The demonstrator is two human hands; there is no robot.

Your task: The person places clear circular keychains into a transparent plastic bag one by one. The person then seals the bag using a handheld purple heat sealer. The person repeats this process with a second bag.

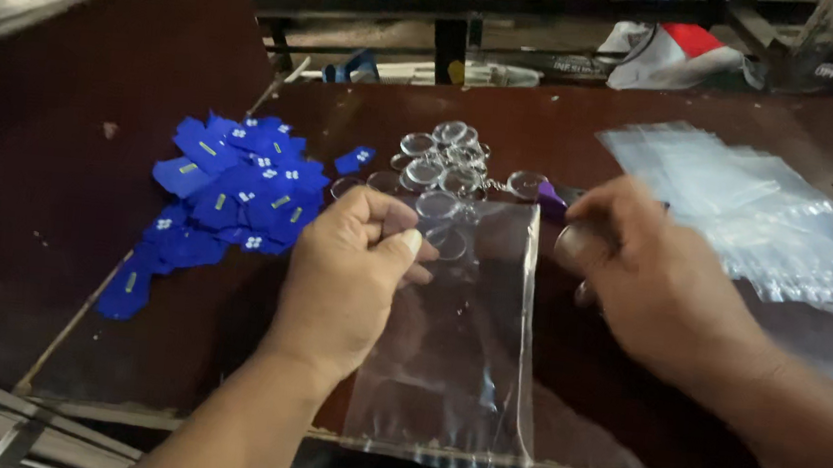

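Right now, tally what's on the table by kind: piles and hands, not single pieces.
Heap of blue tags: 1
Cluster of clear round keychains: 1
Stack of clear plastic bags: 1
Clear bag being held: 1
Hands, left hand and right hand: 2
Total: 6

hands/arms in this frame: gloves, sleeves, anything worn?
Nothing worn. Left hand and right hand are bare, no gloves, no visible rings. Both forearms are bare to the frame edge: no sleeves, watch or wristbands in view.
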